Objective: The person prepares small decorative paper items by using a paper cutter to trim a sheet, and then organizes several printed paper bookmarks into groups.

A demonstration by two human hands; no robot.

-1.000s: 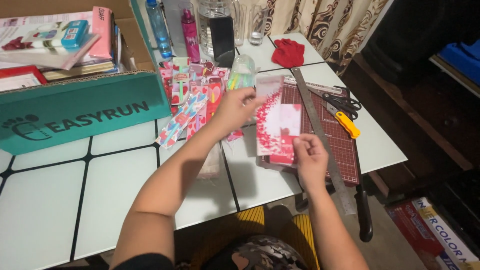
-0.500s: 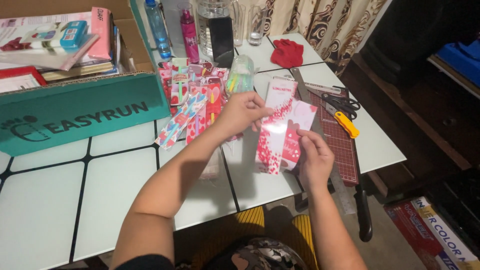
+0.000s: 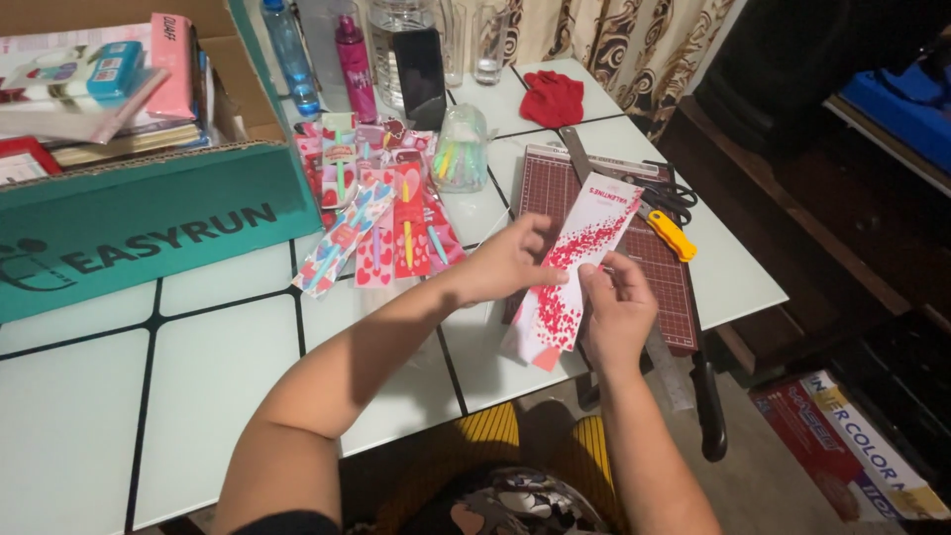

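My left hand (image 3: pixel 510 263) and my right hand (image 3: pixel 616 307) both pinch a long white paper strip (image 3: pixel 573 267) printed with red hearts, held tilted above the table's front right part. The strip hangs over a dark red paper trimmer (image 3: pixel 634 233) with a long black-handled blade arm (image 3: pixel 705 396). To the left of my hands lies a pile of packaged pencils on heart-patterned cards (image 3: pixel 381 208).
A green cardboard box (image 3: pixel 149 233) filled with books sits at the left on the white tiled table (image 3: pixel 218 367). Scissors (image 3: pixel 669 196), a yellow cutter (image 3: pixel 674 236), a red cloth (image 3: pixel 552 97), bottles, glasses and a clear cup of pencils (image 3: pixel 461 149) stand behind. A printed box (image 3: pixel 852 446) lies on the floor.
The heart-printed sheet lay on the trimmer under both hands. It has been lifted off, and both hands now hold it as a narrow strip tilted in the air.
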